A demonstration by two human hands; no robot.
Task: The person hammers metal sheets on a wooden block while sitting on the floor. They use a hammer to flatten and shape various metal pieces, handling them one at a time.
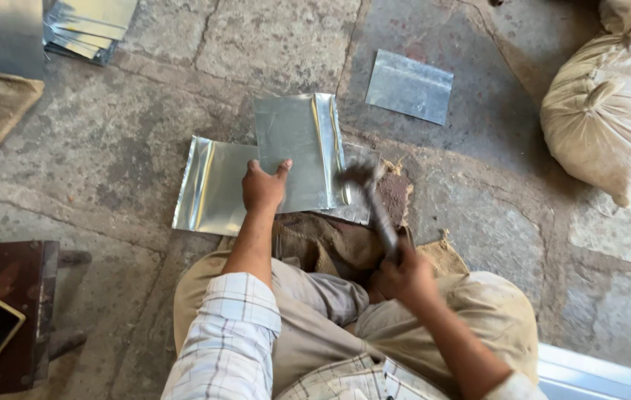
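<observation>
Left hand [263, 187]: my grip is spread flat, pressing the metal sheet [297, 152] down.
Right hand [404, 278]: my grip is wrapped tight on the hammer [371, 196], its head blurred at the sheet's folded right edge.
Sheet's place: on the stone floor [108, 148] before my knees, overlapping a second sheet [211, 185].
Handling: I judge it thin, light, springy, slippery, sharp-edged; best held by flat pressure away from edges.
</observation>
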